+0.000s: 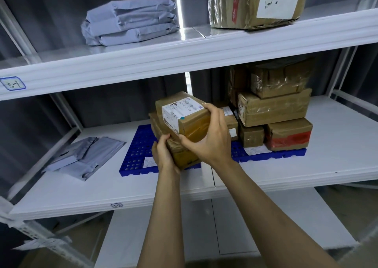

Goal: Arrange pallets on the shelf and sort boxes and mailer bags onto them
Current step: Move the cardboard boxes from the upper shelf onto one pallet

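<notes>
Right hand (208, 138) clamps spread fingers over the near end of the labelled box (180, 112). Left hand (163, 155) curls its fingers round the corner of the lower box (185, 158), apparently squaring 1 carton on the other atop the blue pallet (135, 151) on the middle shelf (81, 190). Label shows barcodes, print unreadable; the shelf tag (12, 83) seems to read "S1".
</notes>
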Demonstrator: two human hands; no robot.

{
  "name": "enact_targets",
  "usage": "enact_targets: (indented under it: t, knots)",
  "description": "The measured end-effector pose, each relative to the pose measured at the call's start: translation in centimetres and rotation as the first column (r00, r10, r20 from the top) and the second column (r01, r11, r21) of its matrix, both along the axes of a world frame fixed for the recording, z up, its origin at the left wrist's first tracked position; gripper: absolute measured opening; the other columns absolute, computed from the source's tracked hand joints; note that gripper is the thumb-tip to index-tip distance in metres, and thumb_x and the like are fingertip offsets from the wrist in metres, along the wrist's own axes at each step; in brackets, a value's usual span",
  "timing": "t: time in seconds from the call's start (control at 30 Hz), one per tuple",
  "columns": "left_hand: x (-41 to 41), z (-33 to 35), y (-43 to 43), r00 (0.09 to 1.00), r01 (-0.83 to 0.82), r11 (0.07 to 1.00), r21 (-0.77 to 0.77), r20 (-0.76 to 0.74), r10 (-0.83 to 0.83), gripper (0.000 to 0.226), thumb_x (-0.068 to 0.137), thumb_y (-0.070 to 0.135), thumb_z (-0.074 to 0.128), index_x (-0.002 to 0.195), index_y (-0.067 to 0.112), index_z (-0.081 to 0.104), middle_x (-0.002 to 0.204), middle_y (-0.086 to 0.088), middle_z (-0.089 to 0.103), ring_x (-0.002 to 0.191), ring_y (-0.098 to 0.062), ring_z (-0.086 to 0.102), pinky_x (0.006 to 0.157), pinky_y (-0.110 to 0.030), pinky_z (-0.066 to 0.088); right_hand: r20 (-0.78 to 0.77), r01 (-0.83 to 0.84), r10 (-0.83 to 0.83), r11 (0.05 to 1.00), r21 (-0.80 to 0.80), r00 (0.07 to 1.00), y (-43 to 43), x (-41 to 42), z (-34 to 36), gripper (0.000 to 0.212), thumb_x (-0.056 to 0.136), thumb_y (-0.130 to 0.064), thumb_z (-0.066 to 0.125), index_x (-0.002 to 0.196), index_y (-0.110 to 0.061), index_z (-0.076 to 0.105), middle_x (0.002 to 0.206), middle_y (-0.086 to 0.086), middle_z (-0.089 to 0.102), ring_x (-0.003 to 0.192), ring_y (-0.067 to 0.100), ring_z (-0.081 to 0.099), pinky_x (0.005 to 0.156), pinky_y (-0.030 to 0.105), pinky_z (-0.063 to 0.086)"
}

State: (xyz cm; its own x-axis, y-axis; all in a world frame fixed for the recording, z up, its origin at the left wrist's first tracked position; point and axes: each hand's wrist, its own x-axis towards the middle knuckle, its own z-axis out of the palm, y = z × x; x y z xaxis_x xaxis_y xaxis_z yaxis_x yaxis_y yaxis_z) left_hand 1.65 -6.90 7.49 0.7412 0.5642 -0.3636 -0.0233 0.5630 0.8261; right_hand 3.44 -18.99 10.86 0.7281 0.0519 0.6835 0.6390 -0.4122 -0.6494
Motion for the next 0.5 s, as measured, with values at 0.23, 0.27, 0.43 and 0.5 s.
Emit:
enact_targets:
  t: [0.23,0.27,0.43,0.5]
  knots:
    - [-3.6,0.9,-2.6,0.994,-0.090,0.994,-0.059,0.052,0.093,0.087,0.039,0.062,0.069,0.123,0.040,0.056,0.119,-0.003,0.064,0.106,-0.031,0.061,0.085,-0.062,0.051,0.211,-0.168,0.152,0.984,0.062,0.966,-4.7,-4.3,2.0,0.084,0.062,-0.053,0.074,0.127,-0.006,0.045,0.120,0.005,0.052,0.109,0.012,0.053,0.083,0.032,0.053]
    - [-4.1,1.2,-3.2,0.993,-0.099,0.993,-0.063,0.058,0.103,0.091,0.038,0.064,0.068,0.124,0.039,0.055,0.120,-0.003,0.063,0.106,-0.030,0.061,0.086,-0.061,0.051,0.261,-0.202,0.176,0.976,0.077,0.949,-5.3,-5.0,2.9,0.084,0.062,-0.050,0.075,0.126,-0.003,0.046,0.120,0.008,0.053,0.109,0.013,0.053,0.084,0.032,0.052]
    - [-5.6,3.1,-6.1,0.989,-0.130,0.990,-0.048,0.070,0.133,0.088,0.057,0.062,0.074,0.135,0.032,0.047,0.121,-0.005,0.061,0.104,-0.029,0.061,0.089,-0.056,0.052,0.461,-0.259,0.172,0.957,0.133,0.871,-6.9,-7.4,8.1,0.084,0.061,-0.045,0.075,0.121,0.008,0.047,0.116,0.018,0.053,0.106,0.024,0.055,0.084,0.037,0.051]
    - [-5.9,3.5,-6.5,0.988,-0.130,0.990,-0.056,0.074,0.134,0.074,0.069,0.050,0.074,0.135,0.028,0.048,0.119,-0.006,0.063,0.102,-0.029,0.062,0.088,-0.052,0.053,0.501,-0.245,0.130,0.954,0.171,0.855,-7.1,-7.8,10.4,0.084,0.063,-0.045,0.074,0.122,0.008,0.046,0.117,0.019,0.052,0.107,0.024,0.054,0.085,0.037,0.051]
